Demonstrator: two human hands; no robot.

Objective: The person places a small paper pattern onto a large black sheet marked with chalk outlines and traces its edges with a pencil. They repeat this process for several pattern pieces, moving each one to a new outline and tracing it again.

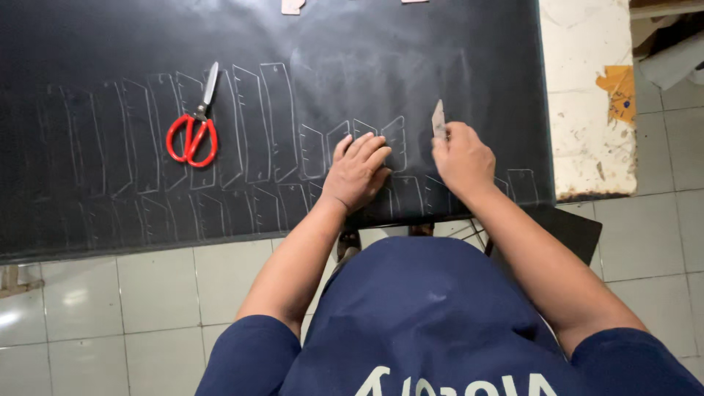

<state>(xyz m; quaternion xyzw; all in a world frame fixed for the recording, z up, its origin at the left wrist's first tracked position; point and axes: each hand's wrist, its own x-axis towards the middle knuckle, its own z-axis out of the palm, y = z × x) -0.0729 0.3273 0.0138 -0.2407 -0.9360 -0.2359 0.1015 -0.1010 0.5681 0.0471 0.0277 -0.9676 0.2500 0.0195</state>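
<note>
No packages, signs or screens showed here. Only a torn orange-yellow label scrap clung to the chipped white table edge at two o'clock, ragged-edged, roughly square, its surface peeling.

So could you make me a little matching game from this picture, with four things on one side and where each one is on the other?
Things:
1. scissors
2. left hand
3. right hand
4. black sheet

Places or states:
A. spread over the table, marked with chalk outlines
B. pressed flat on the sheet
C. lying untouched, left of both hands
D. holding a pale marking piece

Pairs: 1-C, 2-B, 3-D, 4-A
</note>
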